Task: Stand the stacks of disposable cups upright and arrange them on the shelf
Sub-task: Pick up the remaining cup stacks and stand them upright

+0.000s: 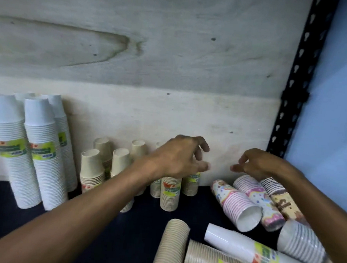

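Stacks of disposable cups occupy a dark shelf backed by a pale wooden panel, with a black perforated metal upright at the right edge. The tall white stacks stand upright, bases up, at the far left against the panel; each visible one carries a green and yellow label. Near the front right, a long white stack and two ribbed beige stacks lie on their sides, touching one another. Behind these, a patterned stack with pink rims and its neighbours, one printed in brown, also lie on their sides, open ends toward the camera. At the centre, the short cream stacks stand upright in a loose cluster, partly hidden by the left forearm. The left hand hovers above this cluster with fingers loosely curled and spread, gripping nothing. The right hand hovers just above the patterned stacks, fingers relaxed and apart, holding nothing. The two hands are near each other without touching.
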`<action>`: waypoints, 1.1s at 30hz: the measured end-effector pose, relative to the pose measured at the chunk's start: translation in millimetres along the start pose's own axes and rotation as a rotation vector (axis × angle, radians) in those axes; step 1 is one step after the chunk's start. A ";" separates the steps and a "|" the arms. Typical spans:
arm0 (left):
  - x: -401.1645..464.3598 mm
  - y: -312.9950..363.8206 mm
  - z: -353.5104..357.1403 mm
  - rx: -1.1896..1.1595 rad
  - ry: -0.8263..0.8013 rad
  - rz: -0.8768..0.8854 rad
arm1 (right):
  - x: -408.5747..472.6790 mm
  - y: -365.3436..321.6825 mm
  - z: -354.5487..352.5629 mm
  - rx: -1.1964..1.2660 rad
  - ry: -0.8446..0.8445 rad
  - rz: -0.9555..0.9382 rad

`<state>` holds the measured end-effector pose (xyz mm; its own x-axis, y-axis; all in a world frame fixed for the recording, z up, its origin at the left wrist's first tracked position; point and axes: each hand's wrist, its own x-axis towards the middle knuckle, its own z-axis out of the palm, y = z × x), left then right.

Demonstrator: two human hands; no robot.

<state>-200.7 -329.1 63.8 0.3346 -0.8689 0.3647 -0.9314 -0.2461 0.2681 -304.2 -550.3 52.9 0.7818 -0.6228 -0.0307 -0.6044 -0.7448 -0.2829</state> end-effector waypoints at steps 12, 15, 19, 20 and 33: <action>49.2 20.5 106.7 0.303 -0.371 0.335 | -31.4 73.4 13.2 -0.219 -0.258 0.177; 56.9 16.7 116.9 0.333 -0.395 0.325 | -33.0 79.7 22.8 -0.239 -0.277 0.141; 63.3 15.0 123.2 0.333 -0.348 0.344 | -30.8 87.8 23.2 -0.169 -0.258 0.138; 64.2 13.6 125.0 0.347 -0.351 0.350 | -30.2 88.8 20.9 -0.149 -0.263 0.136; 86.0 7.7 88.1 0.269 -0.426 0.249 | -22.1 80.4 -26.9 0.204 0.064 0.161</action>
<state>-191.7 -443.5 18.7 0.0643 -0.9977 -0.0198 -0.9973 -0.0635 -0.0377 -374.2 -602.9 56.7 0.6631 -0.7479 -0.0315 -0.6714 -0.5756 -0.4668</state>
